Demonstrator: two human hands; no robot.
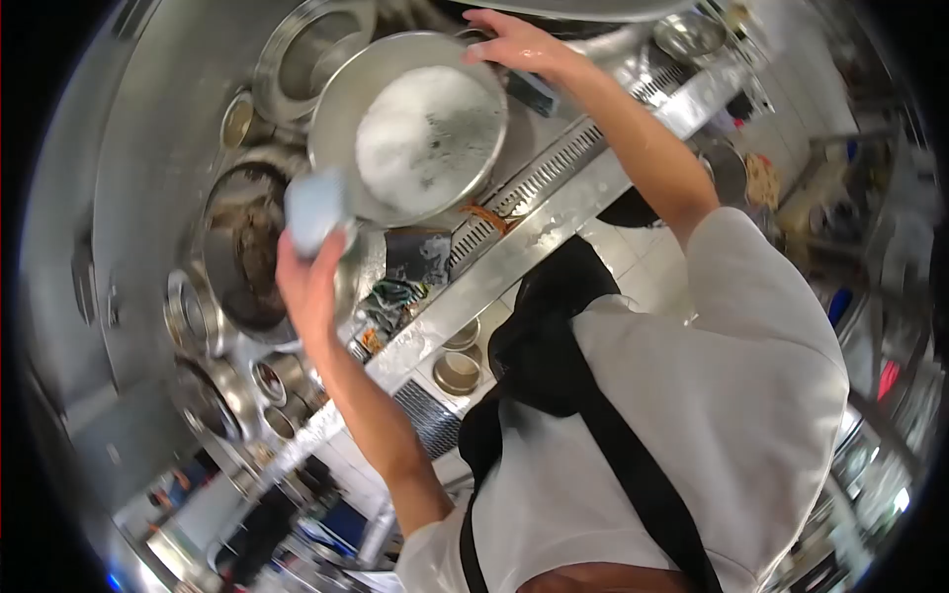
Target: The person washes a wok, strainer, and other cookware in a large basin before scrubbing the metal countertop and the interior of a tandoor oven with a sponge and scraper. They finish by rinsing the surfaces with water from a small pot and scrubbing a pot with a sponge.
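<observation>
A large metal pot [331, 104] holds white foam [400, 133] and some water. My left hand [311, 282] is closed around a pale blue-white block [316, 210], blurred by motion, just off the pot's lower left rim. At the pot's upper right rim, my right hand [509, 44] has its fingers spread and holds nothing. Left of the pot, a big dark-stained wok [232, 252] lies partly beneath the held block. A dark flat piece [417, 255] rests below the pot.
A wide metal pan [282, 59] stands above left, beside a small pot [240, 121]. Several metal pots [198, 311] line the lower left. A slotted metal ledge [554, 168] runs diagonally before my body. Another pot [457, 371] stands on the tiled floor.
</observation>
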